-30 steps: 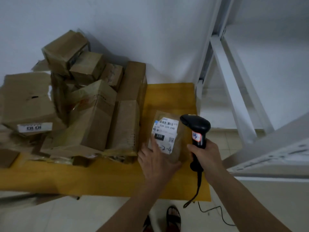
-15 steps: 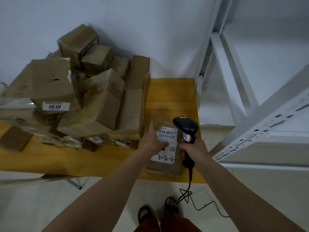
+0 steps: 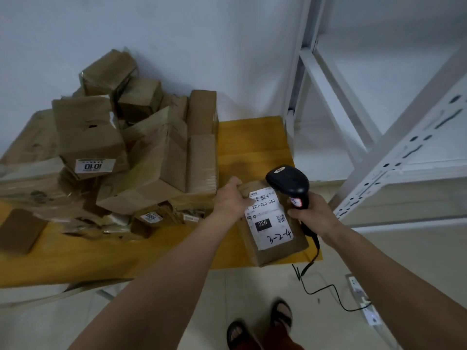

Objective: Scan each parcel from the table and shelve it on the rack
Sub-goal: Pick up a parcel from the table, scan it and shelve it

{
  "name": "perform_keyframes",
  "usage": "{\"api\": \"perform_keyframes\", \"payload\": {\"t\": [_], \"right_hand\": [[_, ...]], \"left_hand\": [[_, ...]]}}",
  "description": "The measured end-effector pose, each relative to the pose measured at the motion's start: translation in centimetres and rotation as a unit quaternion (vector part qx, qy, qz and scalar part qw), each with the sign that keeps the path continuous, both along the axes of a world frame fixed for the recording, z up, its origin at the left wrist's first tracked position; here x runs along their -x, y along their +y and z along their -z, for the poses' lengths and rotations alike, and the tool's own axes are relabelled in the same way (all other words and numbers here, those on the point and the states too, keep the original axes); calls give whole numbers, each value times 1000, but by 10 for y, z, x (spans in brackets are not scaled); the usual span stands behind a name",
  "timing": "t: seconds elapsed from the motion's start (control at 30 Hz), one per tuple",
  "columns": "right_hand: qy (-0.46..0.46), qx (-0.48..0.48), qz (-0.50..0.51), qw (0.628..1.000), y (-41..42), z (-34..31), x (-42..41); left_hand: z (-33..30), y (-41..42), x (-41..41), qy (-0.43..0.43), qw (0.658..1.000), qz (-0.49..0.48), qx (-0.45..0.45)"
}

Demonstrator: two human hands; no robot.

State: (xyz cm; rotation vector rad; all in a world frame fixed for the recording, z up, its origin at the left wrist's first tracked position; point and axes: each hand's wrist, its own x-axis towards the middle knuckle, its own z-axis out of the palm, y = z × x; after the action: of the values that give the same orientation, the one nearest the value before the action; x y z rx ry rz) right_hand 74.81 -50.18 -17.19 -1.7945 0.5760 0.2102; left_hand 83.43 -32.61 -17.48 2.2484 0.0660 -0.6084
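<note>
Lifted off table [image 3: 252, 147]: brown parcel [image 3: 275, 248], white label, possibly handwritten.

Before you, the yellow table [image 3: 255, 145] bears a heap of brown cardboard parcels [image 3: 141, 157] and, near its left edge, a flat brown packet [image 3: 20, 229].

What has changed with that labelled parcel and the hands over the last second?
The left hand first lay flat on the parcel; now it grips its far end, and the parcel has slid toward the table's near edge, overhanging it. The right hand still holds the scanner over the label. The box pile looks unchanged.
</note>
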Motion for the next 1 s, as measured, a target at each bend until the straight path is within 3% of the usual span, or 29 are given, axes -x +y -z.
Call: {"api": "perform_keyframes", "payload": {"t": [0.17,0.3,0.53,0.7,0.83,1.0], "right_hand": [[-38,-10,9,999,3,-8,5],[-45,-31,-14,998,7,-7,15],[-102,-30,11,994,-2,-26,44],[-64,-49,5,997,-3,-32,64],[-43,-67,0,997,1,-31,68],[-42,-64,-21,997,6,-34,70]], "left_hand": [[-19,1,17,-184,981,7,-54],[-24,1,30,-222,971,29,-81],[-27,-16,38,-233,966,16,-113],[-33,-26,26,-179,976,-2,-126],[-30,-22,27,-156,983,46,-86],[-27,-18,22,-158,985,31,-56]]}}
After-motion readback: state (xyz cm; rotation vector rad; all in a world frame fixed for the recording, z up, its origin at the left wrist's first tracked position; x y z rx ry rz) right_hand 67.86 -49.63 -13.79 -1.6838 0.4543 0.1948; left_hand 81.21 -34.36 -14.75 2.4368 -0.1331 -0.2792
